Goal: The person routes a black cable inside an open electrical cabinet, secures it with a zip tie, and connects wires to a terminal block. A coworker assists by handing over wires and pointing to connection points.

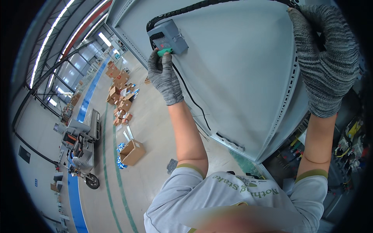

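Observation:
My left hand (166,77), in a grey knitted glove, pinches a green terminal connector (164,51) at the lower edge of a grey box-shaped device (169,37). The device is mounted on the inner face of a pale grey metal cabinet door (241,73). My right hand (326,58), gloved alike, is raised at the upper right by the door's slotted edge. Its thumb and fingers close together near the end of a black sleeved cable bundle (210,4); what lies between the fingertips is hidden. A thin black cable (190,93) hangs below the device.
Wiring and components (349,136) fill the cabinet at the lower right. On the floor to the left are an open cardboard box (132,152), a pile of cartons (121,97) and a parked electric cart (81,149). A dark grey cloth-like item (172,166) lies near my left arm.

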A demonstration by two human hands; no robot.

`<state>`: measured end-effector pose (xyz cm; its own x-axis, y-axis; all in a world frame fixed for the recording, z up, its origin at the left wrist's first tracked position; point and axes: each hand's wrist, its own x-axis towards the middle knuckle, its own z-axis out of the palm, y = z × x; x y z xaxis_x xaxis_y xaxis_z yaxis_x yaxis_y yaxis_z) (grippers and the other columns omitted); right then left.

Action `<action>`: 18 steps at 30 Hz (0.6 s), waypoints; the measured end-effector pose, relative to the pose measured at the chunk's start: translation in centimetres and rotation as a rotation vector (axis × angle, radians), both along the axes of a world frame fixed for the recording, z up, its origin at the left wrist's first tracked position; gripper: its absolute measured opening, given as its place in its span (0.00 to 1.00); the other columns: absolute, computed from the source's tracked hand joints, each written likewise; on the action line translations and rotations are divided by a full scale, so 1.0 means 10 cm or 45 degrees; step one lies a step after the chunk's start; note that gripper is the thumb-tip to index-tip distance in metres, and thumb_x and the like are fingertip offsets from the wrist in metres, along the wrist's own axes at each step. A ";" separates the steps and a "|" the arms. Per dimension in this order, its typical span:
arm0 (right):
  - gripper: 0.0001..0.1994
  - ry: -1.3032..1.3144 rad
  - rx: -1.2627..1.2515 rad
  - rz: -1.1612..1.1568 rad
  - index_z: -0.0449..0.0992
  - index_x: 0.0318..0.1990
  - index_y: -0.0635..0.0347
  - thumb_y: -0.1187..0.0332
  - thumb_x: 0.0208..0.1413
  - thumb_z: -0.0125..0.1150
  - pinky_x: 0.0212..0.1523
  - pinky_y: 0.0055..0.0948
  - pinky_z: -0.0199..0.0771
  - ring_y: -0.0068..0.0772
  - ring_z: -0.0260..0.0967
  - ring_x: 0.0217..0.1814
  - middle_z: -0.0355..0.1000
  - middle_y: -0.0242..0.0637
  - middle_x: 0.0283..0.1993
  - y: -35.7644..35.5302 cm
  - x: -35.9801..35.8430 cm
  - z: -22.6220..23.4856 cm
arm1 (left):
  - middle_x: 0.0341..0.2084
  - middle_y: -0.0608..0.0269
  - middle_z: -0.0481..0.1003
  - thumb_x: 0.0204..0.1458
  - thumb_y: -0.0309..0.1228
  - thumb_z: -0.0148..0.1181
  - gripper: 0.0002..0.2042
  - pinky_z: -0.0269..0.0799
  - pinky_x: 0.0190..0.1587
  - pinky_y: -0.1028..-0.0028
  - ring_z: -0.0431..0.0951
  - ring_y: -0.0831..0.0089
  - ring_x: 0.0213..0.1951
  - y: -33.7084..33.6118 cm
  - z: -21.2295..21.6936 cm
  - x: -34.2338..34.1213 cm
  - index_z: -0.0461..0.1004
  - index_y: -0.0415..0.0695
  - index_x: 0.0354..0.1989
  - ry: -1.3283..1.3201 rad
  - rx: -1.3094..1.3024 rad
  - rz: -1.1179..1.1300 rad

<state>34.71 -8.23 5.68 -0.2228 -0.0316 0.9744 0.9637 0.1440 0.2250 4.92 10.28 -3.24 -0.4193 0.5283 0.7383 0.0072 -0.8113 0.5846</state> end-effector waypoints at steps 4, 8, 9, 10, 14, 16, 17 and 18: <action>0.08 -0.017 0.002 -0.037 0.81 0.39 0.55 0.66 0.52 0.69 0.40 0.25 0.77 0.26 0.77 0.35 0.79 0.33 0.35 -0.04 0.00 0.02 | 0.39 0.62 0.77 0.54 0.28 0.65 0.15 0.73 0.43 0.78 0.76 0.78 0.39 0.00 0.03 0.10 0.75 0.38 0.50 0.006 -0.027 0.002; 0.08 -0.010 0.003 -0.033 0.81 0.39 0.55 0.67 0.52 0.69 0.40 0.25 0.77 0.26 0.77 0.35 0.79 0.33 0.35 -0.07 -0.03 0.03 | 0.39 0.62 0.77 0.54 0.27 0.64 0.17 0.73 0.44 0.78 0.75 0.77 0.39 0.02 0.05 0.12 0.73 0.37 0.52 0.012 -0.053 0.020; 0.08 0.004 0.001 -0.006 0.81 0.39 0.55 0.67 0.51 0.70 0.40 0.25 0.77 0.26 0.77 0.35 0.79 0.33 0.35 -0.07 -0.06 0.04 | 0.39 0.63 0.75 0.54 0.27 0.64 0.18 0.72 0.43 0.78 0.74 0.78 0.38 0.04 0.05 0.11 0.72 0.36 0.53 0.012 -0.036 0.011; 0.08 0.006 0.021 0.016 0.81 0.39 0.55 0.67 0.51 0.70 0.40 0.25 0.77 0.26 0.77 0.35 0.79 0.33 0.35 -0.07 -0.09 0.05 | 0.39 0.65 0.73 0.54 0.27 0.64 0.20 0.71 0.42 0.79 0.72 0.80 0.37 0.09 0.04 0.10 0.71 0.36 0.54 0.012 -0.018 0.003; 0.07 -0.009 0.027 -0.049 0.80 0.36 0.57 0.68 0.51 0.70 0.39 0.24 0.76 0.26 0.76 0.34 0.78 0.34 0.32 -0.11 -0.14 0.09 | 0.43 0.64 0.68 0.56 0.29 0.62 0.22 0.69 0.43 0.79 0.70 0.79 0.37 0.15 0.02 0.13 0.69 0.33 0.57 0.100 0.019 0.071; 0.06 -0.077 0.075 -0.070 0.80 0.34 0.58 0.69 0.51 0.70 0.37 0.24 0.75 0.25 0.75 0.32 0.77 0.34 0.31 -0.11 -0.13 0.12 | 0.45 0.60 0.66 0.57 0.32 0.60 0.26 0.70 0.46 0.76 0.70 0.76 0.39 0.13 -0.02 0.14 0.64 0.33 0.61 0.157 -0.018 0.129; 0.06 -0.085 0.094 -0.073 0.79 0.33 0.58 0.69 0.51 0.69 0.36 0.24 0.75 0.25 0.74 0.31 0.76 0.34 0.30 -0.10 -0.14 0.13 | 0.44 0.60 0.66 0.57 0.32 0.61 0.27 0.70 0.46 0.76 0.70 0.76 0.39 0.09 -0.03 0.16 0.63 0.33 0.62 0.176 -0.029 0.183; 0.06 -0.101 0.113 -0.078 0.79 0.33 0.59 0.69 0.51 0.69 0.35 0.24 0.74 0.25 0.73 0.30 0.75 0.34 0.29 -0.09 -0.15 0.13 | 0.44 0.59 0.66 0.57 0.32 0.61 0.28 0.70 0.46 0.75 0.70 0.76 0.39 0.08 -0.04 0.16 0.62 0.33 0.63 0.183 -0.040 0.233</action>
